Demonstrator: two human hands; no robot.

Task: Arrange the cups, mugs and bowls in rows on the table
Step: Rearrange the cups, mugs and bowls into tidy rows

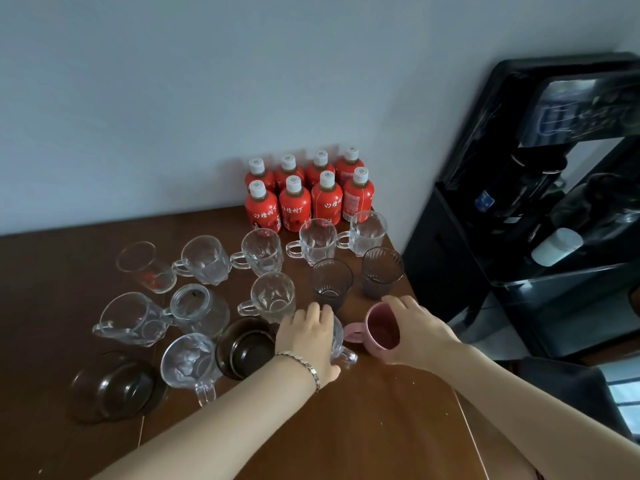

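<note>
On the dark brown wooden worktop point(381, 427), the cluster of eight red-labelled drink bottles with white caps point(310, 192) stands against the pale wall and serves as the landmark; white Chinese characters run across their labels, too small to read with certainty. Directly in front of the bottles runs a row of clear faceted glass mugs with handles point(317, 240), and at that row's far end from the bottles lies a clear glass cup with a red mark point(145, 266), tilted on its side. Nearer the camera than the mug row, in front of the bottles' right end, two smoky grey ribbed tumblers point(381, 271) stand upright side by side. Nearer still, the right hand point(415, 329) is wrapped around a pink ceramic mug point(381, 332), which is tilted with its mouth toward the camera and its handle pointing left. Just beside it, the left hand point(308, 337), with a silver bracelet point(304, 367) at the wrist, is closed over the top of a clear glass mug with a handle point(343, 351) whose handle sticks out toward the pink mug. Farther from the bottles, left of that hand, sit two dark brown glass bowls point(242, 348) among more clear mugs. A black water dispenser point(519, 220) stands off the worktop, right of the bottles.
</note>
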